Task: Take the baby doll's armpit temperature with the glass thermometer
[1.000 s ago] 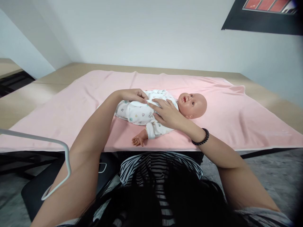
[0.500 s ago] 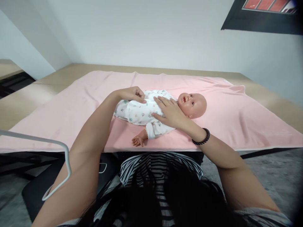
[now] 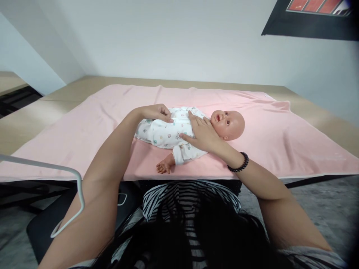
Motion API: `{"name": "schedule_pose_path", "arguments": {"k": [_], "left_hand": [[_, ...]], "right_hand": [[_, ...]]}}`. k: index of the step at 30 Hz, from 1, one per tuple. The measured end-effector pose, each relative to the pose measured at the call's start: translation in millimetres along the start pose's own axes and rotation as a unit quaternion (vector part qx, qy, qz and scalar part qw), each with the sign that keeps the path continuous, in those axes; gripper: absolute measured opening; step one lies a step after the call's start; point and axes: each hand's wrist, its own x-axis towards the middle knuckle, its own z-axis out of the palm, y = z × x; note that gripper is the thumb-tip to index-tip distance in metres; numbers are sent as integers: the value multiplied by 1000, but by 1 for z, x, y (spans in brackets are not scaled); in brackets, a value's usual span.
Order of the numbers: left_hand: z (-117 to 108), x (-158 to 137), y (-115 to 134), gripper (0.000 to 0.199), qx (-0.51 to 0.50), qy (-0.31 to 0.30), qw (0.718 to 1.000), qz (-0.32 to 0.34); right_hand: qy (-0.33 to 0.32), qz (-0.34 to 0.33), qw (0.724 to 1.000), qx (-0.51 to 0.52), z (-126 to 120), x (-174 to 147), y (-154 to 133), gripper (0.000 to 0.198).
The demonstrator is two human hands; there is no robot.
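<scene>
A baby doll (image 3: 230, 124) lies on its back, head to the right, in a white printed top (image 3: 165, 133). At the doll's waist my left hand (image 3: 158, 113) is closed, its fingers curled and the thumb pressed on the top's cloth, which it seems to pinch. My right hand (image 3: 204, 133) rests flat over the chest just below the chin, fingers stretched and thumb apart, covering part of the top. Toward me, the doll's near arm (image 3: 166, 163) extends out of a folded-back cuff. The far arm is hidden.
A pink cloth (image 3: 89, 129) with a few wrinkles covers most of the wooden table (image 3: 66, 90), which meets a white wall. A grey-white bent tube (image 3: 80, 190) crosses near my left forearm. Below the front edge is a black chair seat (image 3: 47, 220).
The fingers of my right hand have shifted slightly toward the doll's head and lie closer together. My left hand and the doll stay nearly the same.
</scene>
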Motion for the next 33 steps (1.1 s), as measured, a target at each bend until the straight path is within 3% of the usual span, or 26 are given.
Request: {"name": "schedule_pose_path", "arguments": {"k": [9,26,30,33], "left_hand": [[5,1,5,57,-4,8,1000,15],[4,1,4,51,-11,17,1000,8],[6,3,3,42,-48,70,995,44],[10,7,2,48,-78,138,983,91]], "right_hand": [[9,-31,999,-18,1,-1,2,90],[19,-33,999,-27,2,-1,3,93],[24,-35,999,-30,3,0,4,93],[28,-36,999,-28,4,2,5,92]]}}
